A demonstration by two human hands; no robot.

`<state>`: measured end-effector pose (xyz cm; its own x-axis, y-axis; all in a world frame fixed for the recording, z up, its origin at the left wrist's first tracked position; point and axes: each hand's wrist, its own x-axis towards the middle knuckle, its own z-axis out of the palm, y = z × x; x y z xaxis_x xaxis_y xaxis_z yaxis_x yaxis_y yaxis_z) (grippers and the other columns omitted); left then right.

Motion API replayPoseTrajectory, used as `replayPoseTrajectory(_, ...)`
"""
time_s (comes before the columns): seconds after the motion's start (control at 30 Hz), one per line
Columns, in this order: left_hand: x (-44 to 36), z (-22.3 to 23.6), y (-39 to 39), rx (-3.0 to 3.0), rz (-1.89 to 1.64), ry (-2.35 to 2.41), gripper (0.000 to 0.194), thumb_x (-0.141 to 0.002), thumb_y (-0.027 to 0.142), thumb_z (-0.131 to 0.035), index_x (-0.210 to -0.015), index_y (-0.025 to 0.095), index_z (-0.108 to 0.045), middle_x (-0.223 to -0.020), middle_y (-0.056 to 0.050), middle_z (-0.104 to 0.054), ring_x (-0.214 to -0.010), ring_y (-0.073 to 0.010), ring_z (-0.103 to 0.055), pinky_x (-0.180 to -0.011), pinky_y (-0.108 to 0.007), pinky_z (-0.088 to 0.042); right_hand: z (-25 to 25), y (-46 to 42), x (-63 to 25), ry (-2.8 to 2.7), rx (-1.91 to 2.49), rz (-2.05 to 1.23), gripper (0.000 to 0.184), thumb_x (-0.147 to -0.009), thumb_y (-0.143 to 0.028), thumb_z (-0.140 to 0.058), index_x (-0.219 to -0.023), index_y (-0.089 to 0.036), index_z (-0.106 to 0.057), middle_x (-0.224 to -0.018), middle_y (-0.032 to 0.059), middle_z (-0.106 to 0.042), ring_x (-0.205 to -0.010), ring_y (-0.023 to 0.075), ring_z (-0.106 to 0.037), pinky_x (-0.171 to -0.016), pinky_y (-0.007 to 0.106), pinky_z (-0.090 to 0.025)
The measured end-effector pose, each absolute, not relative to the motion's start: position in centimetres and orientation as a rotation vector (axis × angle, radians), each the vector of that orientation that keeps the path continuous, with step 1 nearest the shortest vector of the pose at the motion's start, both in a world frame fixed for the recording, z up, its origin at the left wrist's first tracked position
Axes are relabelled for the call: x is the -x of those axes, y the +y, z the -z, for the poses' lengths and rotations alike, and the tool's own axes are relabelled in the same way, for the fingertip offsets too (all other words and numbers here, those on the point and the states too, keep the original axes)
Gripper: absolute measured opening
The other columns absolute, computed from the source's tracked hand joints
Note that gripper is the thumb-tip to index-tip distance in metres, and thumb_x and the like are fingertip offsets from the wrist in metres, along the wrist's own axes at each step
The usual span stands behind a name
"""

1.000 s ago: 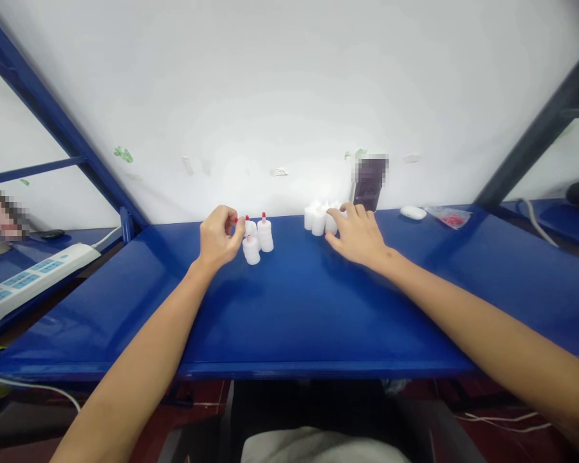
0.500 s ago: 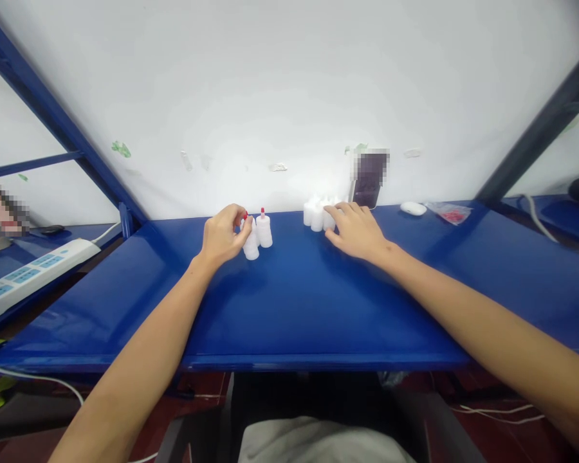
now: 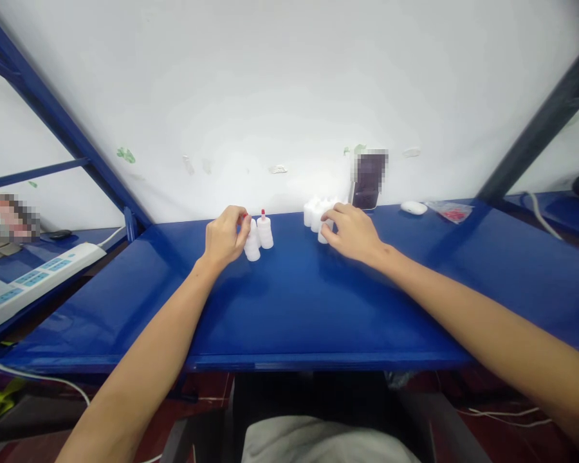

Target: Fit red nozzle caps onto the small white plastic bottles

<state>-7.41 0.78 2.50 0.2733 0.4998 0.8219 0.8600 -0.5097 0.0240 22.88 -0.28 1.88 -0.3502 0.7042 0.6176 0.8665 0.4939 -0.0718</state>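
On the left, my left hand [image 3: 226,236] is closed at the red tip of a white squeeze bottle [image 3: 252,247], with thumb and fingers pinched together. A second white bottle with a red-tipped nozzle [image 3: 265,233] stands upright just behind and to the right of it. Farther right, my right hand [image 3: 354,231] grips a white bottle [image 3: 323,233] between thumb and fingers, at the front of a cluster of several white bottles [image 3: 312,214]. No red tips show on that cluster, though my fingers hide part of it.
Behind the cluster a phone [image 3: 368,183] leans on the wall. A white mouse [image 3: 413,208] and a clear bag of small red pieces [image 3: 453,212] lie to the right on the blue table [image 3: 289,308]. A white power strip [image 3: 41,280] sits at far left.
My right hand has closed its fingers on a bottle and drawn it slightly toward me from the cluster. My left hand stays at the red tip.
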Motion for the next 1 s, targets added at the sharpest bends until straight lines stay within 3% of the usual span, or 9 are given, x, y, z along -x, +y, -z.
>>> replayPoseTrajectory(0.2, 7.5, -2.4, 0.9, 2.136, 1.133, -1.213, 0.016, -0.093, 0.031, -0.049, -0.087, 0.018, -0.057, -0.075, -0.001, -0.06, -0.06, -0.012, -0.05, -0.059, -0.025, -0.037, -1.6, -1.5, -21.5, -2.189, 0.907, 0.157, 0.023, -0.093, -0.023, -0.045, -0.09, -0.017, -0.067, -0.086, 0.0075, -0.064, -0.084, 0.0213, -0.057, -0.081, 0.035, -0.044)
replayPoseTrajectory(0.43, 7.5, -2.3, 1.2, 2.119, 1.257, -1.273, 0.014, -0.092, 0.027, -0.048, -0.084, 0.018, -0.056, -0.073, -0.001, -0.058, -0.061, -0.0127, -0.049, -0.061, -0.026, -0.037, -1.4, -2.8, -20.2, -2.218, 0.791, 0.068, 0.02, -0.095, -0.029, -0.048, -0.086, -0.019, -0.063, -0.084, 0.0074, -0.063, -0.078, 0.0208, -0.056, -0.076, 0.036, -0.044)
replayPoseTrajectory(0.53, 7.3, -2.3, 1.1, 2.128, 1.229, -1.247, 0.014, -0.091, 0.026, -0.05, -0.08, 0.018, -0.056, -0.077, -0.002, -0.058, -0.063, -0.0128, -0.049, -0.062, -0.027, -0.038, -1.3, -3.0, -20.2, -2.205, 0.769, -0.02, 0.017, -0.092, -0.026, -0.051, -0.103, -0.019, -0.062, -0.094, 0.0077, -0.064, -0.082, 0.0205, -0.059, -0.077, 0.036, -0.047)
replayPoseTrajectory(0.63, 7.1, -2.3, 1.0, 2.116, 1.221, -1.226, 0.015, -0.089, 0.026, -0.052, -0.077, 0.018, -0.057, -0.081, -0.002, -0.057, -0.064, -0.0129, -0.049, -0.063, -0.027, -0.039, -1.0, -2.9, -20.2, -2.149, 0.761, -0.146, 0.038, -0.09, -0.023, -0.054, -0.127, -0.02, -0.053, -0.103, 0.0073, -0.064, -0.087, 0.0201, -0.061, -0.081, 0.036, -0.05)
replayPoseTrajectory(0.73, 7.1, -2.3, 0.9, 2.082, 1.257, -1.215, 0.012, -0.087, 0.027, -0.054, -0.079, 0.018, -0.058, -0.081, -0.002, -0.056, -0.064, -0.0133, -0.048, -0.062, -0.028, -0.039, -0.6, -2.7, -20.1, -2.087, 0.781, -0.268, 0.048, -0.089, -0.025, -0.055, -0.136, -0.021, -0.049, -0.105, 0.0076, -0.062, -0.089, 0.0205, -0.061, -0.08, 0.036, -0.052)
replayPoseTrajectory(0.87, 7.2, -2.4, 1.0, 2.011, 1.364, -1.151, 0.011, -0.087, 0.027, -0.052, -0.081, 0.019, -0.057, -0.077, -0.003, -0.054, -0.067, -0.0156, -0.05, -0.062, -0.03, -0.04, -0.5, -2.5, -20.0, -2.089, 0.86, -0.446, 0.032, -0.094, -0.032, -0.048, -0.12, -0.019, -0.061, -0.106, 0.0092, -0.064, -0.089, 0.0211, -0.061, -0.078, 0.036, -0.051)
replayPoseTrajectory(1.0, 5.8, -2.7, -0.1, 2.058, 1.372, -0.958, 0.012, -0.087, 0.023, -0.05, -0.078, 0.02, -0.056, -0.073, -0.004, -0.056, -0.064, -0.0162, -0.05, -0.06, -0.031, -0.041, -0.9, -2.8, -19.9, -2.187, 0.837, -0.729, 0.029, -0.1, -0.038, -0.04, -0.108, -0.019, -0.061, -0.096, 0.0043, -0.068, -0.082, 0.0186, -0.06, -0.077, 0.034, -0.048)
